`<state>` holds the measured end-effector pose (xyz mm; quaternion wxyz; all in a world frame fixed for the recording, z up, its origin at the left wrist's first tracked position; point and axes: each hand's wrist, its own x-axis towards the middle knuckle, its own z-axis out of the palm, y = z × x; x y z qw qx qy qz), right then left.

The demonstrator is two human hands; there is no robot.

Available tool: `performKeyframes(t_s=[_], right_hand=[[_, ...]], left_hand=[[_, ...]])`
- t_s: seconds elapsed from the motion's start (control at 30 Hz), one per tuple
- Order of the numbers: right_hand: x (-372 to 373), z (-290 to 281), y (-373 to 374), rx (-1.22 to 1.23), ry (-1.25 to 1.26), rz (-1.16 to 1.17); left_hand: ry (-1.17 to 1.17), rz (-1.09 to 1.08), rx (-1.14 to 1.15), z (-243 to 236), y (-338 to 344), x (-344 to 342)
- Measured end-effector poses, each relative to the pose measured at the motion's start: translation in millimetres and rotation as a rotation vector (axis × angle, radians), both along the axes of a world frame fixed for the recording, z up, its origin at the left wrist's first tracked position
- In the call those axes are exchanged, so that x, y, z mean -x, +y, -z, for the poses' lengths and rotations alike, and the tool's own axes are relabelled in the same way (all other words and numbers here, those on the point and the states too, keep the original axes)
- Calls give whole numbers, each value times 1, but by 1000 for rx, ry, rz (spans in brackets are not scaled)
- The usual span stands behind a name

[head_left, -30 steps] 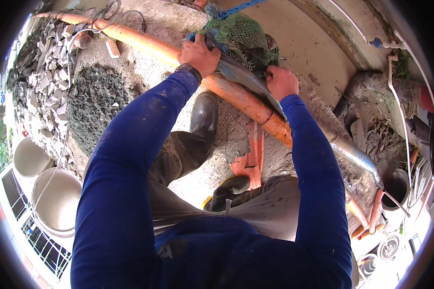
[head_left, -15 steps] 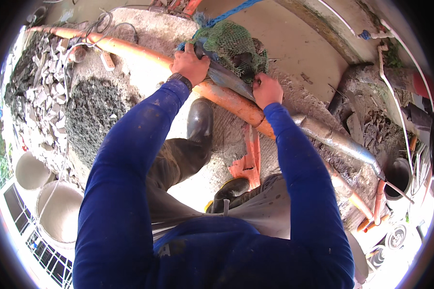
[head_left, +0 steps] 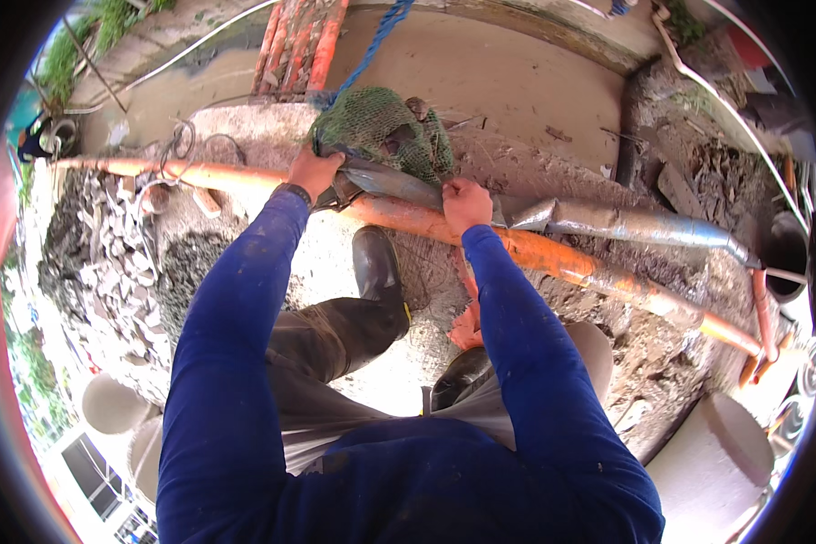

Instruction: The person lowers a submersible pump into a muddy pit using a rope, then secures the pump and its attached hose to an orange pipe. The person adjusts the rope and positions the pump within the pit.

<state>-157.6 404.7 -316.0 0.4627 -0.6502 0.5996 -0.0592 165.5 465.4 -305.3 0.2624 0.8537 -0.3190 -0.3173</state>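
A green mesh net (head_left: 367, 122) is bunched around dark, muddy contents beyond my hands. A blue rope (head_left: 368, 53) runs from its far left side away from me. A grey-blue hose (head_left: 394, 184) lies along the net's near edge, across an orange pipe (head_left: 394, 214). My left hand (head_left: 315, 172) is closed on the net's near left edge, against the hose; its fingertips are partly hidden. At the net's near right corner, my right hand (head_left: 467, 203) is closed in a pinch over the hose. What lies between those fingers is hidden.
Brown water (head_left: 490, 68) lies beyond the concrete edge. Orange pipes (head_left: 297, 45) stretch across it at far left. Rubble (head_left: 109, 245) covers the left ground; a dented silver-blue pipe (head_left: 644, 222) runs right. My boots (head_left: 377, 267) straddle a torn orange piece (head_left: 468, 325).
My view has tilted up and turned, showing more of the water and orange pipes. Both hands appear lower and further left in view, still at the net and hose.
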Motion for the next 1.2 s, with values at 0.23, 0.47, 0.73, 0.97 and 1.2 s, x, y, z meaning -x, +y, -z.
performKeyframes(t_s=[0.23, 0.47, 0.73, 0.97, 1.2], right_hand=[[-4, 28, -14, -86, -8, -34], [-10, 47, -9, -106, -141, 39], [-17, 65, -4, -93, -94, 120], [-27, 52, -2, -154, -156, 285], [-33, 31, -4, -166, -66, 383]], left_hand=[[78, 131, -144, -64, -1, 3], [-228, 690, -540, -115, -19, -39], [-398, 933, 362, -142, -84, 51], [-408, 1155, 134, -60, -119, 133], [-384, 1080, 200, -30, -111, 135]])
